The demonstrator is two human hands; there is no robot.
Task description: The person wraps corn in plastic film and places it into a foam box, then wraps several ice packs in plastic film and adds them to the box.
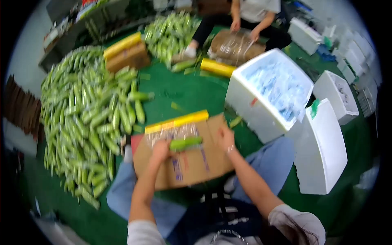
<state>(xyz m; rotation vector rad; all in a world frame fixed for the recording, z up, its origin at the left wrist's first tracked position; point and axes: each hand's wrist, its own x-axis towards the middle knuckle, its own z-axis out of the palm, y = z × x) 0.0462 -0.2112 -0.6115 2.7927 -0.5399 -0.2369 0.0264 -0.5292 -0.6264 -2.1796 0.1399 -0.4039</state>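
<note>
A green ear of corn [186, 143], apparently in its husk, lies crosswise over a flat cardboard box [171, 169] in front of my lap. My left hand [162, 149] is closed around its left end. To the right of the ear, above the cardboard, is my right hand [224, 139]; motion blur hides how its fingers are set. Along the far edge of the cardboard sits a long yellow box [177, 121], with a shiny strip of clear film [173, 134] just on my side of it.
A large heap of green ears [81, 118] covers the floor at left. White foam boxes stand at right, one holding pale blue plastic [279, 87]. Across from me, a seated person [257, 12] works at another cardboard box [237, 44]. A second yellow box [122, 45] rests on cardboard.
</note>
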